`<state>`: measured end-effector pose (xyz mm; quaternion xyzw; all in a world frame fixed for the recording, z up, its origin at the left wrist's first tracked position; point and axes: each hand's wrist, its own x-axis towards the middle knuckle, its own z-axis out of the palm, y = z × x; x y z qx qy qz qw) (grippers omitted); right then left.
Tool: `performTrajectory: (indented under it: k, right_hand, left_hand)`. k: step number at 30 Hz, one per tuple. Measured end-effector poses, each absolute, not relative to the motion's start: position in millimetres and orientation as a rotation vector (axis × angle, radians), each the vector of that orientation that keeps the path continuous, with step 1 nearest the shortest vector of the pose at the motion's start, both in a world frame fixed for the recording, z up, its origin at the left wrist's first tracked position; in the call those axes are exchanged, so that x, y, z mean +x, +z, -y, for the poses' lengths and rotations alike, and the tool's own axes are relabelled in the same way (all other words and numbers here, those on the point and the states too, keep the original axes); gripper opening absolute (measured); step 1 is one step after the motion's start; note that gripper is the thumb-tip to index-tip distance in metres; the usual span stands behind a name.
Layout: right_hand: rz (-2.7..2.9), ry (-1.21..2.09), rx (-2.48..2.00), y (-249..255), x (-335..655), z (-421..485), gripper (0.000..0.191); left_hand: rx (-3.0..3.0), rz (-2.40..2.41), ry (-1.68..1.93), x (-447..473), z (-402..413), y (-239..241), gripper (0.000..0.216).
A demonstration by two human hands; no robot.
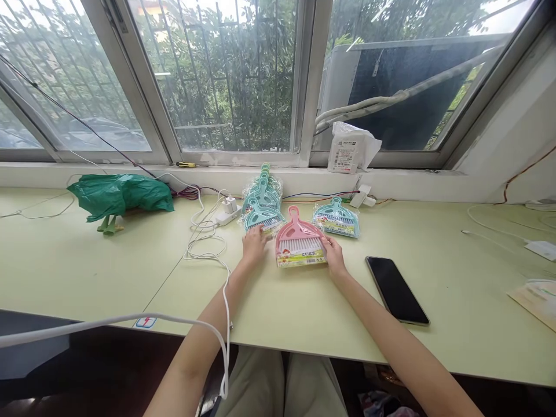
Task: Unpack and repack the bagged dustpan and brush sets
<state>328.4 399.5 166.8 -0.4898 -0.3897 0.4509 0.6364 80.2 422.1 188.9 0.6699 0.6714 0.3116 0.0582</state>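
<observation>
A pink dustpan-and-brush set [294, 234] in clear wrapping is tilted up off the table in front of me. My right hand [334, 255] is closed on its right edge. To its left, my left hand [254, 243] has its fingers on the lower edge of a teal dustpan-and-brush set [259, 214], apparently gripping it; part of the fingertips is hard to make out. Behind that one lies a row of overlapping teal wrapped sets [263, 188]. Another blue-teal wrapped set [336, 218] rests just beyond my right hand.
A black phone [397, 289] lies right of my right forearm. White cables [208, 237] and a power strip [228, 215] are at left, one cable crossing before my left arm. A green plastic bag [121, 194] sits far left. A white package [350, 150] stands on the sill.
</observation>
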Motion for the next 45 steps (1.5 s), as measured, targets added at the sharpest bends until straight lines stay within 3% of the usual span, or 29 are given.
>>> performTrajectory:
  k: [7,23,34,45]
  right_hand:
    - [0.603,1.09,-1.024,160,337,-408,0.028]
    - [0.813,1.009,-1.187,166,329,-401,0.038]
    - [0.827,1.02,-1.218,169,328,-401,0.035]
    - [0.857,1.004,-1.211,168,328,-402,0.034]
  left_hand:
    - [2.442,-2.068,0.554,72,-422,183,0.043]
    - [2.424,-2.26,0.582,29,-485,190,0.056]
    - [2.442,-2.349,0.495,42,-527,198,0.043]
    - [2.435,-2.35,0.546,60,-545,202,0.045]
